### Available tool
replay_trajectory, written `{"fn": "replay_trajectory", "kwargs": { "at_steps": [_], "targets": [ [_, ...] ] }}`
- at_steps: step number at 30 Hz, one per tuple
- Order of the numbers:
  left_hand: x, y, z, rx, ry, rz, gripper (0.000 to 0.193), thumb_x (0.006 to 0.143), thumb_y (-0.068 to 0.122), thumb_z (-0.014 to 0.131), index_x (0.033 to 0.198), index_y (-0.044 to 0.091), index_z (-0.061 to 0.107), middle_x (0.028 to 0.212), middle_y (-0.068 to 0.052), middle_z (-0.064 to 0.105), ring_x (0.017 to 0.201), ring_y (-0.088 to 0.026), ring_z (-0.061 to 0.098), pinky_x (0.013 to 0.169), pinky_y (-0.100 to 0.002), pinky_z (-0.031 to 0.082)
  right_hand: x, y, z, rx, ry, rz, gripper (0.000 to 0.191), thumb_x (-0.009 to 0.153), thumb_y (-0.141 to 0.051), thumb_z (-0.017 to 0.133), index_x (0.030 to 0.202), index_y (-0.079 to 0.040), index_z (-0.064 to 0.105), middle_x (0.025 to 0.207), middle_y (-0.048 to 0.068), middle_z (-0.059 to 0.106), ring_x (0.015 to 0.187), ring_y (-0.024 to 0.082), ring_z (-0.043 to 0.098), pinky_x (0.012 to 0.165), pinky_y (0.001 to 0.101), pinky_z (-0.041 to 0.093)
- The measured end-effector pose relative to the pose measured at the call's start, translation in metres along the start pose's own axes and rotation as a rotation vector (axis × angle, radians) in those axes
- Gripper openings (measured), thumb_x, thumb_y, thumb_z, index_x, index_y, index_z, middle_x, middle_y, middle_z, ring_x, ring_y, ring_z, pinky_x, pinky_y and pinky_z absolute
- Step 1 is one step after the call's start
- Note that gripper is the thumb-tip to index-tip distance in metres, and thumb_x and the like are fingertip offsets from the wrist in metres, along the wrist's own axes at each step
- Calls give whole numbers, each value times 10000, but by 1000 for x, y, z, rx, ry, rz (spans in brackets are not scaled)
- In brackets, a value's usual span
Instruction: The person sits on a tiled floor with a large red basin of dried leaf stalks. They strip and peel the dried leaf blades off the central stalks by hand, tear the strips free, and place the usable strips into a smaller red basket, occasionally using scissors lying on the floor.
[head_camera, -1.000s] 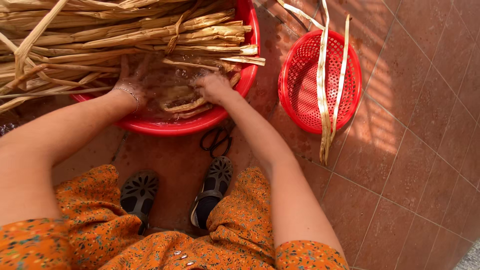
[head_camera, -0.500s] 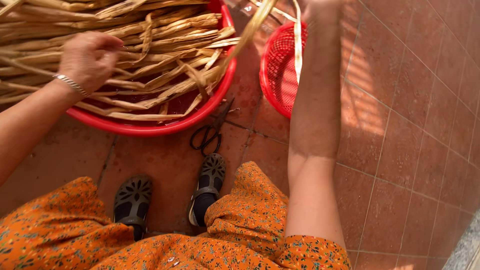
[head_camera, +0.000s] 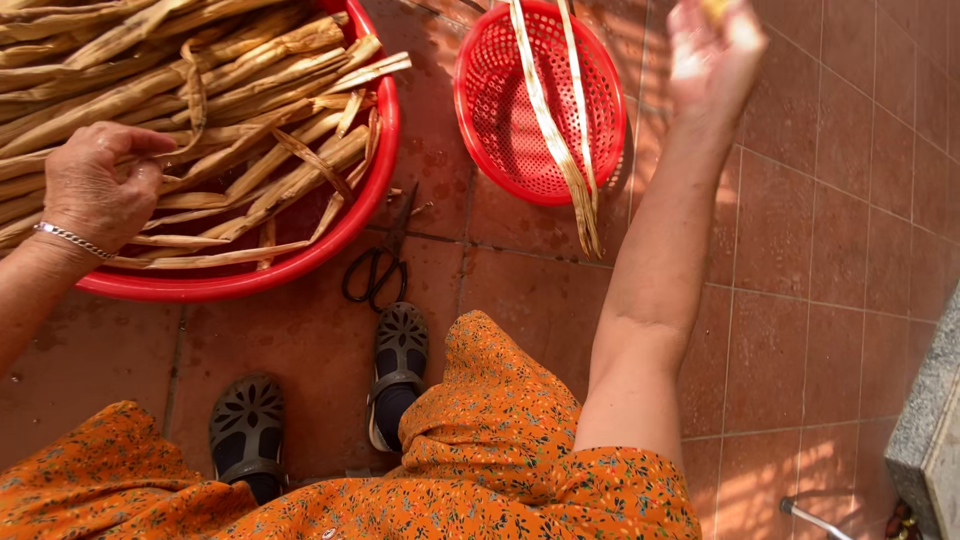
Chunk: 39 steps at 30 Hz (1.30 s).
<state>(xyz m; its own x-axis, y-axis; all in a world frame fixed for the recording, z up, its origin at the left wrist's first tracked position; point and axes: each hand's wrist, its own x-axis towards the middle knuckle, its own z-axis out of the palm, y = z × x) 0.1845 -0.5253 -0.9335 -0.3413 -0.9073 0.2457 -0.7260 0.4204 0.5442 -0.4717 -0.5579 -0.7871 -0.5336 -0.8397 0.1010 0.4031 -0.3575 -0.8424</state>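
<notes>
Fingers (head_camera: 150, 140) of left hand (head_camera: 95, 190) on dried leaf strips (head_camera: 250, 120), red basin (head_camera: 300, 262)

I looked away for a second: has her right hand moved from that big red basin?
Yes. The right hand has left the red basin and swung out to the right, past the small red basket, now raised over the floor tiles.
</notes>
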Motion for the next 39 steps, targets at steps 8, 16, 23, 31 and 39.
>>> {"fn": "replay_trajectory", "kwargs": {
  "at_steps": [8, 16, 23, 31, 39],
  "targets": [
    [-1, 5, 14, -11, -103, -41, 104, 1054, 81, 677, 1112, 109, 759, 1108, -78, 739, 1049, -240, 699, 954, -369, 570, -94, 48, -129, -368, 293, 383, 193, 891, 8, 620, 1080, 41, 602, 997, 236, 736, 800, 325, 778, 675, 413, 684],
    [4, 13, 35, 271, -425, -54, 335, 900, 314, 715, 1208, 193, 766, 1286, -124, 655, 1249, -349, 539, 1075, -507, 445, -150, 57, -177, -1083, 382, 473, 217, 762, 33, 791, 952, -50, 724, 798, 80, 748, 656, 190, 696, 514, 299, 461],
    [-11, 22, 51, 490, -730, -66, 402, 876, 489, 700, 1213, 281, 767, 1442, -41, 561, 1410, -266, 421, 1108, -532, 362, -154, 77, -186, -1704, 230, 209, 132, 756, -191, 864, 851, -106, 828, 779, 64, 767, 694, 166, 705, 699, 316, 543],
    [9, 19, 52, 254, -683, -313, 307, 1008, 271, 535, 1187, 113, 728, 1089, -199, 734, 1018, -394, 696, 931, -525, 542, -130, 110, -92, -1457, -195, -227, 91, 875, -156, 774, 915, -75, 789, 852, 45, 781, 797, 108, 735, 758, 264, 581],
    [30, 15, -31, 493, -574, -248, 344, 1040, 462, 607, 1212, 214, 774, 1039, -159, 776, 977, -370, 717, 885, -501, 560, -193, 155, 69, -1255, -893, 28, 92, 951, -135, 726, 1001, -66, 760, 916, 41, 767, 783, 110, 706, 700, 277, 601]
  ]
}}
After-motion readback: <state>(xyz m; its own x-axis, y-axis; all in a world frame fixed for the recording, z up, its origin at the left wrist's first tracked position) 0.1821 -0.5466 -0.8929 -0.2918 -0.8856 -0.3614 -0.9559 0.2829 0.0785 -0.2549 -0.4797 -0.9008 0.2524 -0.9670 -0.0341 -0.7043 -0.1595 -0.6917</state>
